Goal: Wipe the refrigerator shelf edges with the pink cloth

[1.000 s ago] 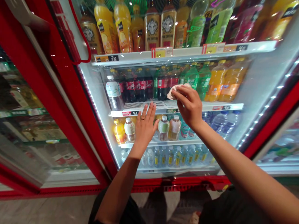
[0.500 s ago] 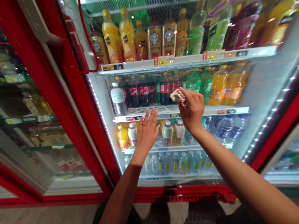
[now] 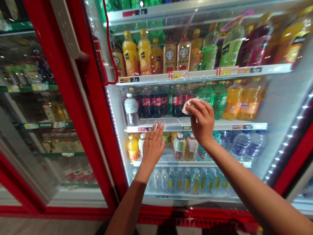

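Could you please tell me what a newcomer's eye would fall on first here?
Probably the right hand, just right of centre, pinching a crumpled pale cloth before the lit drinks cooler. Lower to its left is the left hand, fingers outstretched; further left, a red frame slants down the picture.

The left grip point(image 3: 153, 147) wears a thin gold-toned ring point(image 3: 150, 138), and both forearms point(image 3: 132, 195) are bare.
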The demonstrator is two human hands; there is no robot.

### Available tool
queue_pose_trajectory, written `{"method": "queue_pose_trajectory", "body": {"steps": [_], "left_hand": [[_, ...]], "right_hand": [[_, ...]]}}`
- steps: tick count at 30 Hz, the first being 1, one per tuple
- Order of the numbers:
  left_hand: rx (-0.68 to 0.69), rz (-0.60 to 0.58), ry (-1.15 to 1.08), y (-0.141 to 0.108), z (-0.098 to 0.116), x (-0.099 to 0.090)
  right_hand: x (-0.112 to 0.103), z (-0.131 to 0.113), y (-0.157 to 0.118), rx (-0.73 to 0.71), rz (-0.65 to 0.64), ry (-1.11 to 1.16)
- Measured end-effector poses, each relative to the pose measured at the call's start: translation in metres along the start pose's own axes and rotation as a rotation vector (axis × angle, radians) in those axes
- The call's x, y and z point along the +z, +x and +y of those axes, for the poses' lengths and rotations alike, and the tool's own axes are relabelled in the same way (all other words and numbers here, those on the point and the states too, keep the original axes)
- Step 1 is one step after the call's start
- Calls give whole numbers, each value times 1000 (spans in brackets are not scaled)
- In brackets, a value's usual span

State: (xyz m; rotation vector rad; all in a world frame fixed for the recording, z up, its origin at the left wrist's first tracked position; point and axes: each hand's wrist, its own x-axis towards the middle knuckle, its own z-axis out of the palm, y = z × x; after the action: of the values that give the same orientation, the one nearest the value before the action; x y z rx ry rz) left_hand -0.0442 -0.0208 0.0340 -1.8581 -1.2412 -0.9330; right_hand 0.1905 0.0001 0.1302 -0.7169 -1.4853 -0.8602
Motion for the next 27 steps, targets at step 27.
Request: {"method": "queue_pose_trajectory", "body": {"steps": [27], "left_hand": [[-50, -23, 44, -7, -14, -4]], "right_hand": [[0, -8, -19, -236, -341, 104]]}}
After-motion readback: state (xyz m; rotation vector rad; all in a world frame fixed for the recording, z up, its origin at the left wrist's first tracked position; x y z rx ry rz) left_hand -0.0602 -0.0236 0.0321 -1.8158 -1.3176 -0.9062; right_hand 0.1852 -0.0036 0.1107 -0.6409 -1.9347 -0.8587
